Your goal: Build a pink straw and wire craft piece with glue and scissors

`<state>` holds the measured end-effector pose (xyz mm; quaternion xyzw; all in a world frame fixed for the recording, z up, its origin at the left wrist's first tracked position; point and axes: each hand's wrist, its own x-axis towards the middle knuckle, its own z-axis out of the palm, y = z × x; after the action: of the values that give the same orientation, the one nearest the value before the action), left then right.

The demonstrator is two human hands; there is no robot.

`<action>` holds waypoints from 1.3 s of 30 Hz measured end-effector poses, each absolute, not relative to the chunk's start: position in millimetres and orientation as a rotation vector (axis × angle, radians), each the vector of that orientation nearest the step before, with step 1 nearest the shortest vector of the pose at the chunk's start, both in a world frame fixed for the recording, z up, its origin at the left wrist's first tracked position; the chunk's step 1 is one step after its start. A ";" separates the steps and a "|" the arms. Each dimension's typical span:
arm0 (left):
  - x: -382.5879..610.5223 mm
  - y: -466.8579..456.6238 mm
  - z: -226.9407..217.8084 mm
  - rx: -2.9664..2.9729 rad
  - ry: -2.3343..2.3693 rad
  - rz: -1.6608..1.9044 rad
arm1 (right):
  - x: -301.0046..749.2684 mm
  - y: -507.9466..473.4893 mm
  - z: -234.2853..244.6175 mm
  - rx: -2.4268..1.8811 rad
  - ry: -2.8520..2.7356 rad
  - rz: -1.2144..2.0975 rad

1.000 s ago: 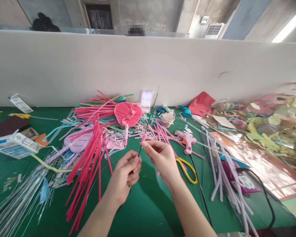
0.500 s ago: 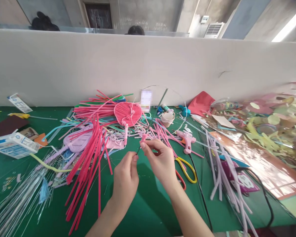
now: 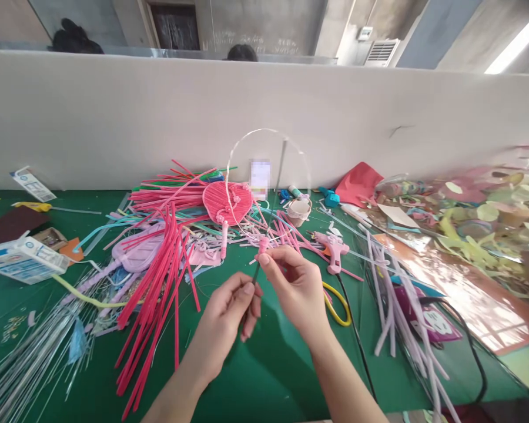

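Note:
My left hand (image 3: 227, 323) is closed in a pinch on the lower part of a thin dark stem (image 3: 279, 176) that stands nearly upright. Just above, my right hand (image 3: 297, 288) pinches a pink fuzzy pipe cleaner (image 3: 263, 243) wound around the stem. A thin pale wire hoop (image 3: 229, 155) rises from this point, with the stem running up inside its outline. Behind it on the table lies a round pinkish-red fan shape (image 3: 214, 202) with a pink wrapped handle. Yellow-handled scissors (image 3: 341, 308) are partly hidden behind my right hand.
Red pipe cleaners (image 3: 154, 317) and a lilac fan shape (image 3: 136, 252) lie left on the green table (image 3: 264, 393). A pink glue gun (image 3: 334, 249) with a black cord, a paper cup (image 3: 298, 212) and lilac pipe cleaners (image 3: 383, 311) are right. A white partition (image 3: 158, 117) stands behind.
The hoop has turned to face me more fully, and the stem is more upright. Both hands have shifted slightly right, and my left fingers have changed their hold on the stem.

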<state>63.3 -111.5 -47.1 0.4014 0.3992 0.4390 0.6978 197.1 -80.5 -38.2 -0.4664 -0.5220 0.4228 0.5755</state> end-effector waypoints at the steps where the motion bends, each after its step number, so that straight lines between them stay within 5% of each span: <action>1: 64.5 -111.1 -49.4 1.002 1.004 1.047 | 195.4 -80.5 -38.8 -1.122 -1.222 0.960; 13: 68.5 -112.4 -53.5 0.907 0.898 1.024 | 194.9 -83.4 -34.7 -1.099 -1.299 0.858; 19: 73.1 -112.9 -57.0 1.259 1.311 1.191 | 192.8 -79.1 -34.4 -1.245 -1.302 0.628; 29: 52.7 -107.7 -58.3 0.414 0.214 0.564 | 212.6 -75.0 -47.5 -0.720 -1.124 1.568; 39: 71.4 -106.5 -61.7 1.262 1.305 1.232 | 192.5 -74.7 -49.1 -1.137 -1.306 0.623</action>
<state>71.4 -106.5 -61.7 0.5119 0.5292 0.4996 0.4565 192.5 -74.7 -49.1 -0.4918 -0.5645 0.2694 0.6057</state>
